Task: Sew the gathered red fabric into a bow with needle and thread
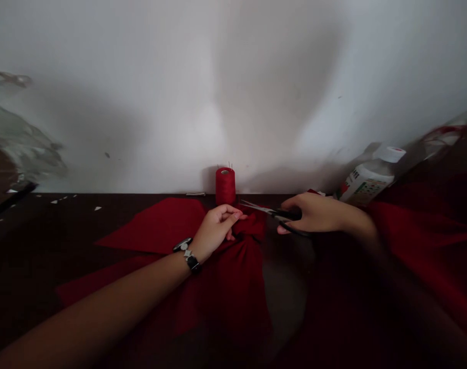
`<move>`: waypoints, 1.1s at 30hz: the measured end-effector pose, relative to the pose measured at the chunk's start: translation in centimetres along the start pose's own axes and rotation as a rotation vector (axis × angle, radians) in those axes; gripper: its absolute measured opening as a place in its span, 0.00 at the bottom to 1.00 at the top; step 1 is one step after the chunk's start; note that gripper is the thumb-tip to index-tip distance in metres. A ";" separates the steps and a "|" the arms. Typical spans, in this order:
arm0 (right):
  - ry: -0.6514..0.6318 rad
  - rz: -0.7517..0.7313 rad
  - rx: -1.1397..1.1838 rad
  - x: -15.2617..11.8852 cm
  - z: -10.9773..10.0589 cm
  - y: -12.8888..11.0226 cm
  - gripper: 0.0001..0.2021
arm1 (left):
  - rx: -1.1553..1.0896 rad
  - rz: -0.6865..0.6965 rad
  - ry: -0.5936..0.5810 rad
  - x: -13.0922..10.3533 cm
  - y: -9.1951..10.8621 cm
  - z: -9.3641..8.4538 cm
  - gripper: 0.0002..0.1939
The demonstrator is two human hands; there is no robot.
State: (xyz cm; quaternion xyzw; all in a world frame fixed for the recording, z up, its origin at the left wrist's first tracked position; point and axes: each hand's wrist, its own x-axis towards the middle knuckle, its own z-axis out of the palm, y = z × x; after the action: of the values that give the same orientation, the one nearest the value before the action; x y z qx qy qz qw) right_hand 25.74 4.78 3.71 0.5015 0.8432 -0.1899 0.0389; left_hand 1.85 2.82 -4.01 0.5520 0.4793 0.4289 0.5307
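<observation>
A gathered piece of red fabric (241, 287) lies on the dark table, its folds bunched at the top. My left hand (218, 228), with a watch and bracelet at the wrist, has its thumb and fingers pinched at the gathered part; whether cloth or thread is between the fingertips is too dark to tell. In my right hand (313, 212) is a pair of black-handled scissors (262, 207), blades slightly parted and pointing left toward my left fingertips. Just behind my left hand stands a spool of red thread (225, 187) with several needles stuck in its top.
A white-capped bottle (371, 174) leans at the right by the wall (160, 102). More red fabric (425, 236) lies at the right, and a flat red piece (160, 225) at the left. Small white scraps (98, 208) and a clear plastic bag (21, 138) are at the far left.
</observation>
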 end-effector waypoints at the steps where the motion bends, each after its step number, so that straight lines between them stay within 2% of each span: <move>1: -0.003 -0.018 0.005 0.2 0.3 -0.2 0.24 | -0.001 0.001 0.001 0.0 0.0 0.0 0.06; 12: 0.073 -0.106 0.080 1.8 2.2 -0.2 0.21 | 0.009 0.003 -0.002 0.1 -0.1 0.0 0.05; 33: 0.064 -0.172 0.156 2.8 3.4 0.2 0.18 | 0.031 0.006 -0.009 0.3 -0.5 -0.1 0.06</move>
State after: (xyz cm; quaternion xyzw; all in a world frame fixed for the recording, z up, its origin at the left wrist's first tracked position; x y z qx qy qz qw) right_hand 24.11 5.93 -0.14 0.4348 0.8665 -0.2413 -0.0435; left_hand 1.82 3.14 -4.52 0.5634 0.4819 0.4207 0.5229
